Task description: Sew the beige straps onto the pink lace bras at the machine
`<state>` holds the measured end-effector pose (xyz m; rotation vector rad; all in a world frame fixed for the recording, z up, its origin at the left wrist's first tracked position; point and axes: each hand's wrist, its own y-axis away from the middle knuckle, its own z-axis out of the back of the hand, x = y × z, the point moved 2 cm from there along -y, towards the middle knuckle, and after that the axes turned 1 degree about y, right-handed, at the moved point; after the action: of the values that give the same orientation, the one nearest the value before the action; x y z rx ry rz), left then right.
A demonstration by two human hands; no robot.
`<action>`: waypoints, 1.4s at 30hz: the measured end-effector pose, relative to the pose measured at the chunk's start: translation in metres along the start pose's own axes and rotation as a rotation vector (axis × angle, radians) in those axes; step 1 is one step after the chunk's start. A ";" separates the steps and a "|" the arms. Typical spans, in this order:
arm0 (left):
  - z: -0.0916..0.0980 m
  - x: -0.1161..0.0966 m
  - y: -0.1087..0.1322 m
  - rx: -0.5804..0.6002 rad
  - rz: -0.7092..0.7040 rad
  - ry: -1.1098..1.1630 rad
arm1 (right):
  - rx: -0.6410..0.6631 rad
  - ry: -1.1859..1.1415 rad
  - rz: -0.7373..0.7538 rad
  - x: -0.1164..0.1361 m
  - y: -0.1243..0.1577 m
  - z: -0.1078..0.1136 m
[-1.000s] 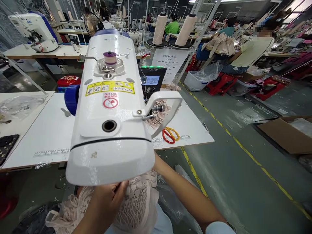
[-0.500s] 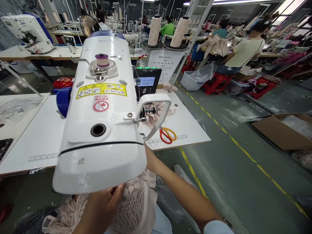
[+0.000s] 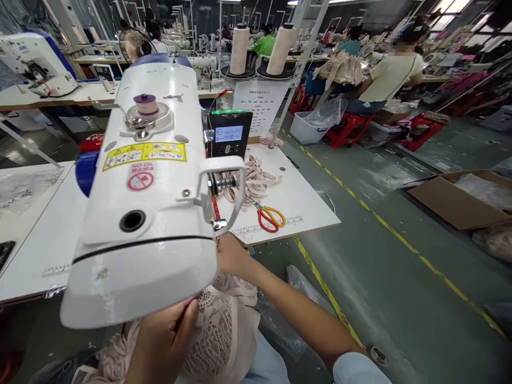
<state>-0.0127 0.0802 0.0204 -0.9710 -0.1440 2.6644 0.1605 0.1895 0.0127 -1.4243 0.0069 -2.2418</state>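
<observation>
A white sewing machine (image 3: 140, 213) fills the left centre, its head hiding the needle area. Below its front edge, my left hand (image 3: 168, 330) is closed, thumb against the fingers, on pale pink lace fabric (image 3: 216, 325) that lies over my lap. My right hand (image 3: 232, 258) reaches in beside the machine head, right of the needle area; its fingers are hidden behind the machine. Red and yellow scissors (image 3: 271, 217) rest on the table to the right, next to a pile of pink straps (image 3: 256, 178).
A control screen (image 3: 229, 133) and a printed sheet (image 3: 256, 106) stand behind the machine. Two thread cones (image 3: 240, 50) are above them. The table's right edge (image 3: 312, 226) borders the floor, where a cardboard box (image 3: 452, 200) sits. A person in a pale yellow shirt (image 3: 394, 77) sits farther back.
The view has shifted, so the machine appears farther left and more of the straps show. My left hand still holds the lace, and my right hand stays beside the machine head.
</observation>
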 end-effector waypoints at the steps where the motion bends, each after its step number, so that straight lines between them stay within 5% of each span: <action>1: 0.001 0.001 0.001 -0.028 -0.013 -0.011 | 0.002 -0.015 -0.006 -0.001 0.000 -0.001; 16: 0.003 -0.002 0.018 -0.123 0.197 0.052 | -0.118 -0.023 0.053 -0.021 -0.002 -0.022; 25: -0.002 -0.004 0.018 -0.128 0.172 0.006 | -0.154 -0.034 0.053 -0.022 0.000 -0.019; 35: -0.005 0.009 0.026 -0.168 0.346 -0.006 | -0.149 -0.066 0.029 -0.015 0.004 -0.012; 42: -0.023 -0.012 0.020 -0.337 -0.153 -0.394 | -0.146 -0.124 -0.026 -0.010 0.010 -0.013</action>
<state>0.0058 0.0569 0.0063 -0.4790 -0.7401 2.7022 0.1564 0.1815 -0.0043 -1.6471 0.1135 -2.2086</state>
